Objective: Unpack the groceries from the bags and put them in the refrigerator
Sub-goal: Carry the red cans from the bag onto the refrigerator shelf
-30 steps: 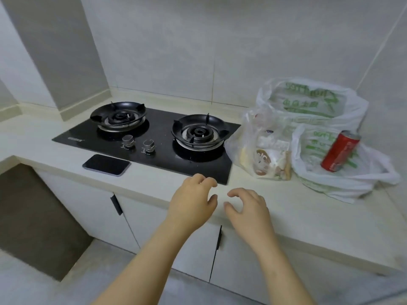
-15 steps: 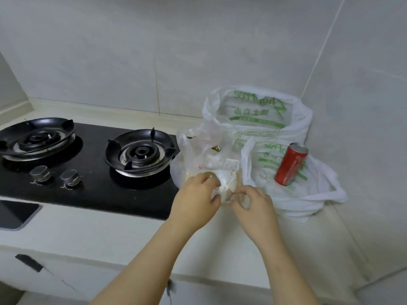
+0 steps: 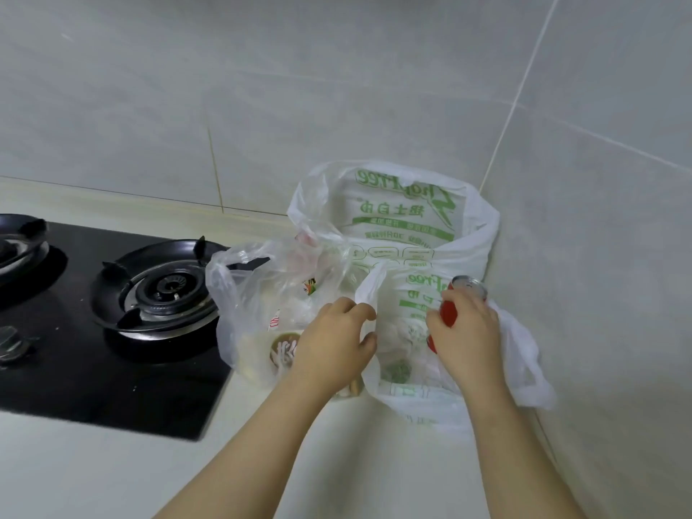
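Here the can point(image 3: 449, 310) is the thing to lift first. It lies tilted on top of the white bag point(image 3: 404, 354), in the corner of the worktop point(image 3: 112, 473) just beside the wall point(image 3: 599, 256), with its silver top pointing up and away. The right hand point(image 3: 468, 335) covers most of it, fingers point(image 3: 473, 307) curled over the far side and thumb against the near side, so the grip looks closed round the can's middle.

To do this well, I would judge, the can should come straight up off the plastic rather than be dragged, since the thin bag would bunch and follow it. The left hand point(image 3: 331, 342) helps with that. Its fingers point(image 3: 357, 310) are bent and appear to pinch the bag's loose near edge between forefinger and thumb, which steadies the plastic.

Both forearms reach forward from the lower edge of the view, with the hands near each other but apart. A clear bag point(image 3: 258, 294) of packets sits just beside the left hand, a taller printed bag point(image 3: 404, 215) stands behind, and the stove point(image 3: 112, 350) lies to the left. The refrigerator is not in view, so the carry is all to come.
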